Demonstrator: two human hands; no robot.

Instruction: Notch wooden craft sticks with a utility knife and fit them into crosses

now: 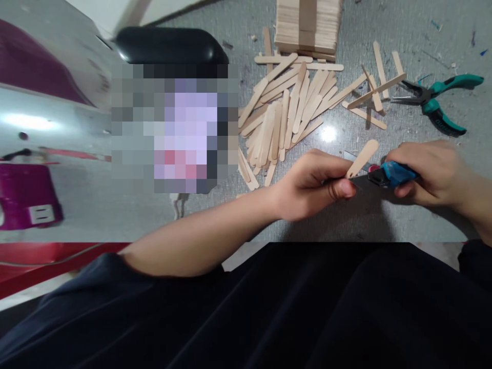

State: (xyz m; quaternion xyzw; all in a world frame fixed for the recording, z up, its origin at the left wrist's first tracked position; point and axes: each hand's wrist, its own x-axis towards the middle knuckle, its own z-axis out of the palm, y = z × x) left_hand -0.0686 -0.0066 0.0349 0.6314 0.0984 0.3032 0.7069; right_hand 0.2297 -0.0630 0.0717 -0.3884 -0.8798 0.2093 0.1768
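Note:
My left hand (313, 184) is closed in a pinch on a short wooden craft stick (363, 157) that tilts up to the right. My right hand (430, 171) is wrapped round a blue-handled utility knife (388, 174), whose dark blade end meets the lower end of the stick, right by my left thumb. Both hands hover over the grey floor (384, 215), just above my dark-clothed lap.
A loose heap of wooden sticks (286, 110) lies beyond my hands, with a bundled stack of sticks (307, 25) behind it. Teal-handled pliers (438, 100) rest at the right beside a few crossed sticks (374, 89). A black object (169, 46) and purple containers (26, 197) stand at left.

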